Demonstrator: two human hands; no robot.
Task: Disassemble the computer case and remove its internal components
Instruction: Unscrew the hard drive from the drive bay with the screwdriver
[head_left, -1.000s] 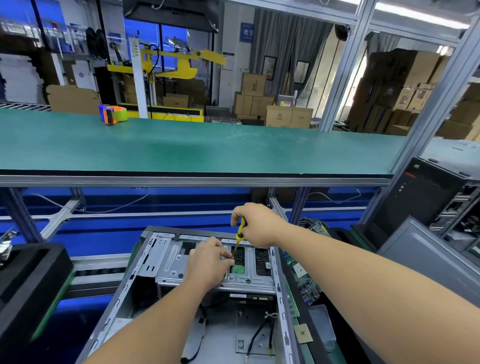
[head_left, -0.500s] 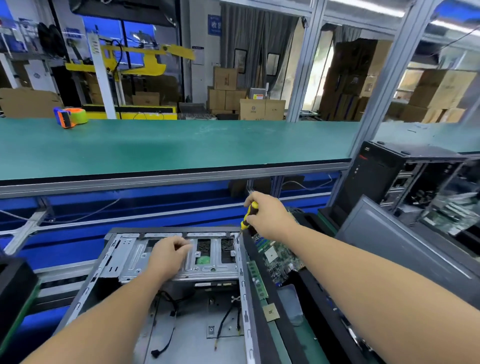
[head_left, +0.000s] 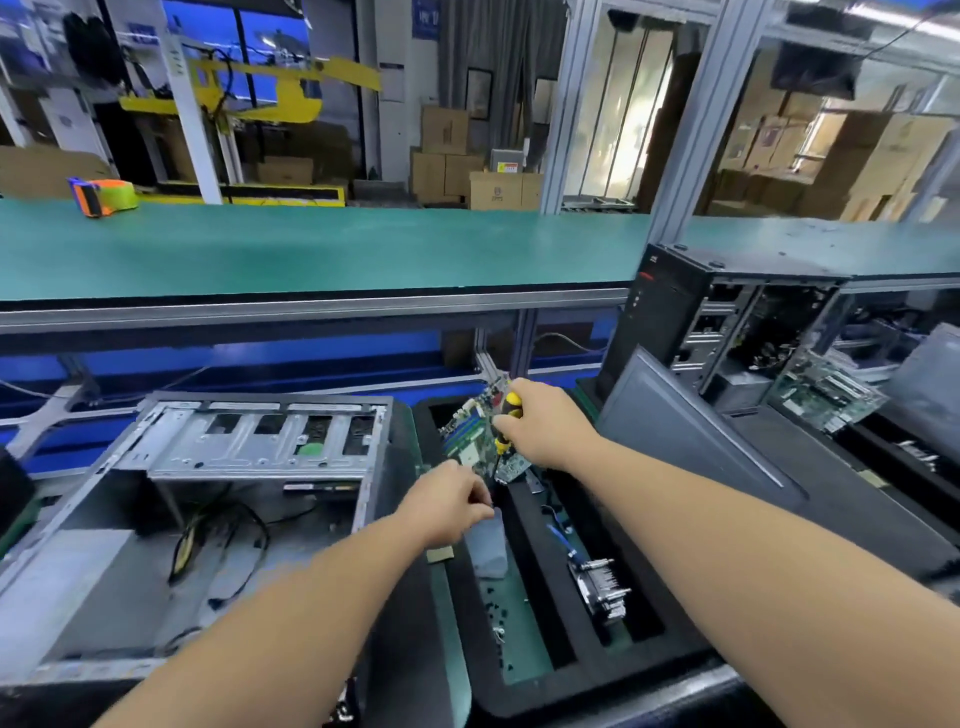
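Observation:
An open grey computer case (head_left: 104, 571) lies on its side at the left, with its drive cage (head_left: 249, 447) at the far end and loose cables (head_left: 228, 530) on its floor. Right of it a black foam tray (head_left: 519, 691) holds a green motherboard (head_left: 467, 436) propped at its far end. My right hand (head_left: 545, 431) grips a yellow-and-black screwdriver (head_left: 511, 405) just above that board. My left hand (head_left: 447, 501) hovers over the tray's left compartment, fingertips bunched together. Anything between them is too small to see.
The tray also holds a finned heat sink (head_left: 597, 587), a clear plastic piece (head_left: 488, 551) and several small screws (head_left: 491, 613). A grey side panel (head_left: 675, 431) leans against a second, black case (head_left: 670, 306) at the right. A green shelf (head_left: 311, 249) carrying a tape dispenser (head_left: 101, 195) runs above.
Both hands left the drive cage and moved right to the foam tray. My right hand still holds the screwdriver. The view has swung to the right.

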